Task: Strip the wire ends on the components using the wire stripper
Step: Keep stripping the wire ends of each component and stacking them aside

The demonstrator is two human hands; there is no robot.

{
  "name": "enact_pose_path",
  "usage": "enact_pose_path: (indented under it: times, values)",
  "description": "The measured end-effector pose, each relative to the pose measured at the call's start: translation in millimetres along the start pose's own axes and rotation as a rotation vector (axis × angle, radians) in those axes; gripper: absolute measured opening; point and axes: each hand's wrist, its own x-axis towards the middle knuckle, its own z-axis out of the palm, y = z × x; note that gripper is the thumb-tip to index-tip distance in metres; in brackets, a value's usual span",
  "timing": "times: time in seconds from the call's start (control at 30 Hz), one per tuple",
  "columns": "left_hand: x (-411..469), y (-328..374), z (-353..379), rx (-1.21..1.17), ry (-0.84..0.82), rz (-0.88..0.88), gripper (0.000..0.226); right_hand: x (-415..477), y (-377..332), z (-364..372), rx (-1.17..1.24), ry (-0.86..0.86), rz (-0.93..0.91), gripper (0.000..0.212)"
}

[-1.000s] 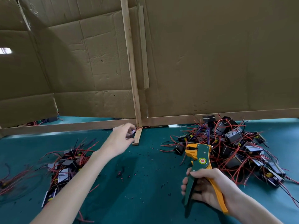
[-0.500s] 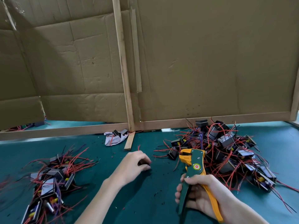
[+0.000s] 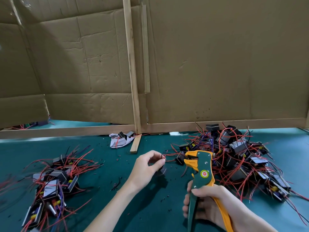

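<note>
— State of the left hand (image 3: 147,166)?
— Curled, thumb and forefinger pinching a thin wire end (image 3: 161,156), tip poking up just above the fingers. A small dark component (image 3: 163,170) tucked under the fingertips, probably hanging on that same wire; hard to tell in the shadow.
— And the right hand (image 3: 206,204)?
— Wrapped round both handles of the wire stripper (image 3: 203,171): green handle under the fingers, orange one against the palm. Head pointing up and away from the wrist.
— Stripper relative to the left hand?
— Just to the right of it, orange jaws facing the pinched wire, close but apart. Jaws slightly parted.
— Beyond the right hand?
— A big pile of components (image 3: 234,156) with red and black leads, starting right behind the stripper head and spreading out to the right.
— Other side?
— A second pile (image 3: 53,178), well to the left of the left forearm, same black blocks and red wires.
— Past the left hand?
— A white rag (image 3: 119,141) with two components on it, just beside a wooden strip (image 3: 135,145), both at the foot of the cardboard wall (image 3: 217,64).
— Under both hands?
— Green worktop (image 3: 150,210), speckled with small dark scraps.
</note>
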Motion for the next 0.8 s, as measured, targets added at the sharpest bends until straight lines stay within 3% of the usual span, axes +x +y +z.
enact_pose_path:
  times: [0.07,0.2,0.4,0.8]
  values:
    - [0,4,0,-0.068,-0.038,-0.012,0.009,-1,0,0,-0.034,-0.016,-0.01,0.048]
    - [1,18,-4,-0.188,-0.189,-0.016,0.015,-8,-4,3,-0.108,-0.059,-0.052,0.033]
    - [1,42,-10,-0.058,-0.38,-0.001,0.009,-13,-6,10,-0.19,-0.095,-0.076,0.028]
    - [-3,57,-18,0.022,-0.44,-0.041,0.013,-17,-9,14,-0.249,-0.103,-0.066,0.033]
